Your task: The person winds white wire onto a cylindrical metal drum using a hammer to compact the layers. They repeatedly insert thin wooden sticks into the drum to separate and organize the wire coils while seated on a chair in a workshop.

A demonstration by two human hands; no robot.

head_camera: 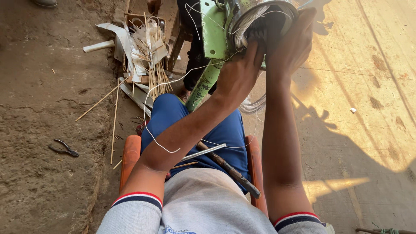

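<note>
Both my arms reach up to a green metal machine (214,34) with a round open end (260,17) full of pale wire strands. My left hand (239,69) grips the lower rim of that round end, fingers curled among the strands. My right hand (294,41) is cupped flat against its right side. A thin white wire (149,108) trails from the machine down over my left forearm. Across my lap in blue shorts lie a shiny metal rod (203,152) and a dark rusty tool (229,170).
I sit on an orange chair (129,158). A pile of thin sticks, paper strips and scraps (147,56) lies on the dirt floor at upper left. Black pliers (65,148) lie on the ground at left. Another person's leg and foot (190,82) stand behind the machine.
</note>
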